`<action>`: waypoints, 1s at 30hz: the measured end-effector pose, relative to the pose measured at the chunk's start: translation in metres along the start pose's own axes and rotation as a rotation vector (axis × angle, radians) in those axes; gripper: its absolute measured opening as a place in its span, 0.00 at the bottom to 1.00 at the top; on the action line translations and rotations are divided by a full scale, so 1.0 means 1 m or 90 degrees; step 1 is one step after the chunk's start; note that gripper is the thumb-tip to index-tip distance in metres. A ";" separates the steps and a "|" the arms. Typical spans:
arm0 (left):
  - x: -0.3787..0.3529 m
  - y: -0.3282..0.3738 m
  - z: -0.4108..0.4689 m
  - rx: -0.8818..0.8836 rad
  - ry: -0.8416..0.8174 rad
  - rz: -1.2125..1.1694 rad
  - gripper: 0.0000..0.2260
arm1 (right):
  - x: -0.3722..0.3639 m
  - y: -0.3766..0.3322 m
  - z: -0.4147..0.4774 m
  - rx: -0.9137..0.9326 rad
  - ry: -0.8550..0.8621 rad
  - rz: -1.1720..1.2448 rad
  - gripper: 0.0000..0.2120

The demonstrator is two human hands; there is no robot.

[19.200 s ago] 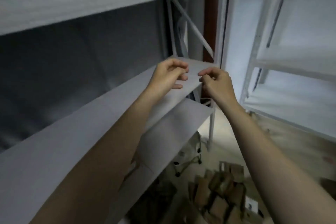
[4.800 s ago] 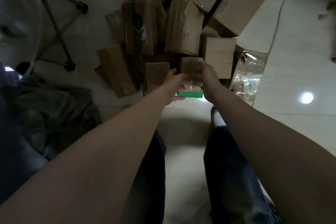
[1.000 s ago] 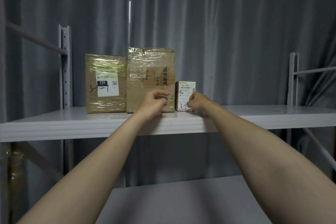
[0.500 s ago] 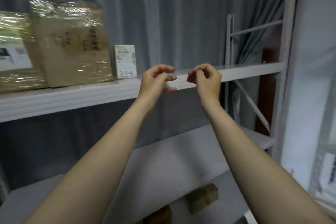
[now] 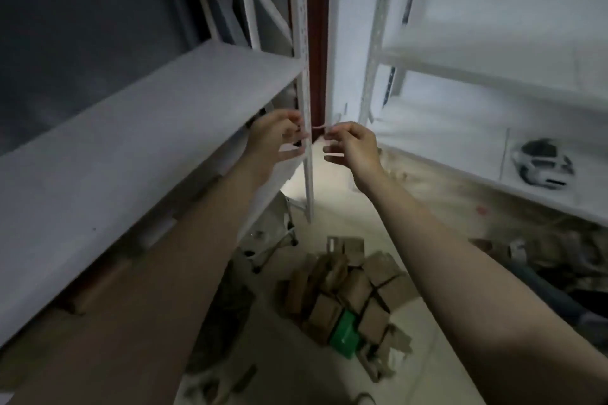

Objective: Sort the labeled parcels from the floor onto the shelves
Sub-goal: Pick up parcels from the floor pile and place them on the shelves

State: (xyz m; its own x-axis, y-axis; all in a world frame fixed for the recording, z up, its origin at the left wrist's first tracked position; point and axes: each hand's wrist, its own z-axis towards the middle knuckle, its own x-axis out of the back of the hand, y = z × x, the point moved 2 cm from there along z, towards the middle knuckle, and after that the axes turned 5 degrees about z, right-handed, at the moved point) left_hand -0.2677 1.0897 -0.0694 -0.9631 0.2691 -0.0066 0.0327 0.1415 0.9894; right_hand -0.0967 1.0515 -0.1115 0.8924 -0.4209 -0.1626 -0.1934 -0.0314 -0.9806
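Several brown cardboard parcels (image 5: pixel 345 289) lie in a heap on the pale floor below me, with a green box (image 5: pixel 345 334) among them. My left hand (image 5: pixel 276 141) and my right hand (image 5: pixel 352 145) are raised side by side in front of the white shelf post (image 5: pixel 305 76), fingertips nearly meeting. Both have loosely bent fingers and I see no parcel in either. The grey shelf board (image 5: pixel 131 141) runs along my left and this stretch of it is bare. The frame is blurred.
A second white shelving unit (image 5: pixel 477 76) stands on the right with a white rounded object (image 5: pixel 543 163) on its lower board. A small wheeled stand (image 5: pixel 279 240) and dark cloth (image 5: pixel 223 306) sit on the floor left of the heap. Brown clutter lies at right.
My view has swung right and down, from the shelf with the three placed parcels to the floor heap. Both hands stay raised together, holding nothing.
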 end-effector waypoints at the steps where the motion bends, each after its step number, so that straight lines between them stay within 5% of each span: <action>1: -0.014 -0.032 0.011 0.041 -0.015 -0.005 0.12 | 0.025 0.028 0.006 -0.044 0.014 -0.016 0.11; 8: -0.097 -0.278 0.045 0.431 -0.041 -0.002 0.09 | 0.182 0.231 0.005 -0.324 0.157 -0.107 0.09; 14: -0.142 -0.483 0.059 0.597 -0.115 0.188 0.12 | 0.264 0.404 -0.020 -0.497 0.280 -0.091 0.07; 23: -0.190 -0.760 0.074 0.691 -0.347 0.377 0.08 | 0.326 0.660 -0.028 -0.662 0.334 -0.093 0.12; 27: -0.199 -0.866 0.081 0.732 -0.343 0.376 0.08 | 0.354 0.756 -0.011 -0.674 0.306 -0.113 0.12; 30: -0.211 -0.915 0.093 0.640 -0.349 0.443 0.17 | 0.368 0.797 0.007 -0.656 0.301 -0.123 0.15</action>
State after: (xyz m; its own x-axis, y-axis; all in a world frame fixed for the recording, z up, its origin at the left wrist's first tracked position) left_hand -0.0695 0.9922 -0.9866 -0.4436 0.8819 0.1598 0.8777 0.3913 0.2766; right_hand 0.0801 0.8778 -0.9541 0.7434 -0.6193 0.2526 -0.5057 -0.7676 -0.3937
